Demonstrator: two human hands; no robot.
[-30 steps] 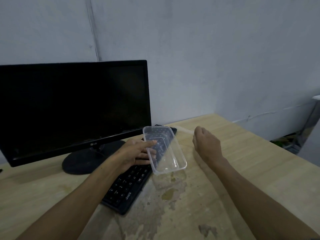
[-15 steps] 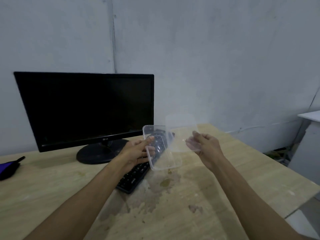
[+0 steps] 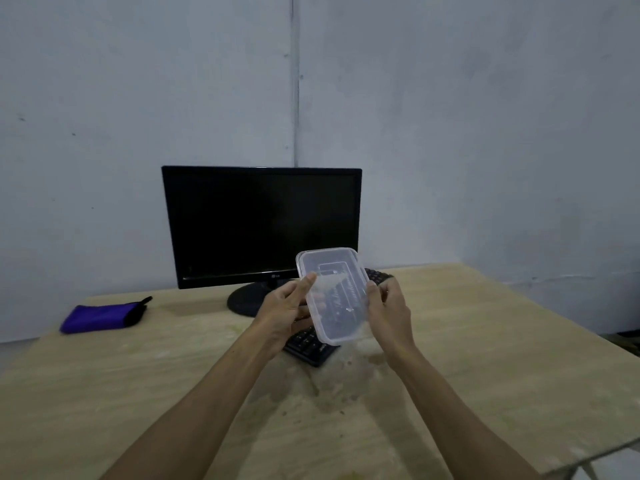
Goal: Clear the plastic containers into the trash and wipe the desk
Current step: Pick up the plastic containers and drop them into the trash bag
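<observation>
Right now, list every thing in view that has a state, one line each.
plastic container: empty, lidded, held above the desk.
left hand: gripping the container's left side.
right hand: gripping its right side.
monitor: screen dark.
desk: stained and wet-looking near the keyboard.
purple pouch: lying flat.

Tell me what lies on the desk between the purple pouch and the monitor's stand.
In the head view, only bare desk lies between the purple pouch and the monitor's stand.

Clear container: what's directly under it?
Under the clear container, held by the left hand and right hand: the keyboard and stained desk. Most of the keyboard is hidden.
</observation>
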